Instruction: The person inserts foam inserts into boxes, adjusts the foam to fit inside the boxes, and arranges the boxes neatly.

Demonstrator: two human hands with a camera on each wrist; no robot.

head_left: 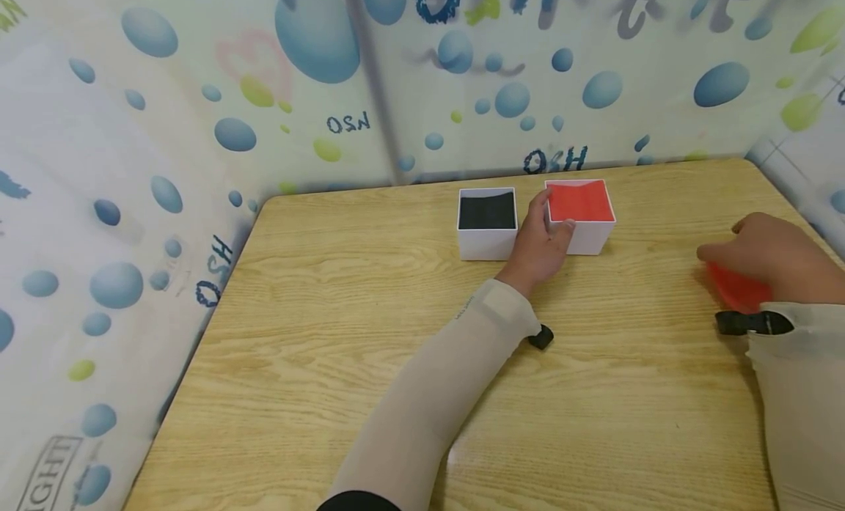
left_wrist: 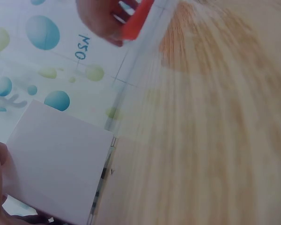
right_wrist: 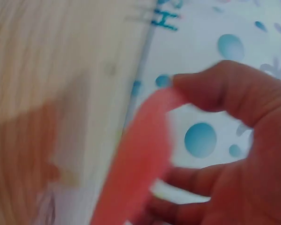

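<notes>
My left hand (head_left: 538, 247) grips a white open-topped box (head_left: 590, 238) by its left side, thumb at the front rim and fingers along the side wall. Flat red material (head_left: 581, 202) fills the top of this box. The left wrist view has the white box (left_wrist: 61, 161) close up, fingers at its edge. Off to the right, my right hand (head_left: 782, 258) pinches a thin red sheet (head_left: 736, 285) between thumb and finger. In the right wrist view the red sheet (right_wrist: 138, 154) bends down from the pinch, blurred, with the other fingers behind it.
Just left of my left hand stands a second white box (head_left: 487, 245) with black material inside. Both boxes are near the far edge of the wooden table (head_left: 330, 313). A patterned curtain-like sheet (head_left: 409, 71) hangs behind the table and along its left side.
</notes>
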